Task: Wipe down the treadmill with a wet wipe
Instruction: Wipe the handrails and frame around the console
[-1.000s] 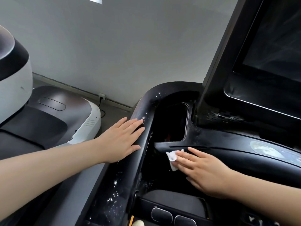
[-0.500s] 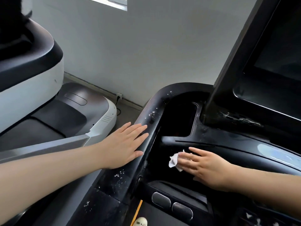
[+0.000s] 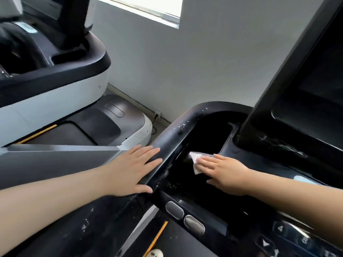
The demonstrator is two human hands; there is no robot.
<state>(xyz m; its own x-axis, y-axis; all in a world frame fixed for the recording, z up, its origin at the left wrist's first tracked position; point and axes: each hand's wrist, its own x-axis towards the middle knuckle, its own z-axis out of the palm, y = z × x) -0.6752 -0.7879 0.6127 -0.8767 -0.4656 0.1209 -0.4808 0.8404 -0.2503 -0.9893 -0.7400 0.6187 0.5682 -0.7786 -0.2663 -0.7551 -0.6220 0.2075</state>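
Observation:
The black treadmill console (image 3: 246, 160) fills the lower right, with a dark screen (image 3: 315, 84) above it. My right hand (image 3: 225, 172) lies flat with straight fingers on a white wet wipe (image 3: 194, 160), pressing it onto the console ledge beside a deep black side pocket (image 3: 209, 134). Only the wipe's left part shows past my fingertips. My left hand (image 3: 132, 170) rests flat, fingers straight, on the black left handrail (image 3: 178, 132), which is speckled with white spots.
A second treadmill (image 3: 61, 101) in white and black stands close on the left, its belt and motor cover below. Two grey oval buttons (image 3: 183, 217) sit under the console. A grey wall and a wall socket (image 3: 157, 114) lie behind.
My right hand has slid the wipe left and up along the ledge toward the pocket's edge. My left hand stays on the handrail. The view has tilted up, showing more of the neighbouring treadmill.

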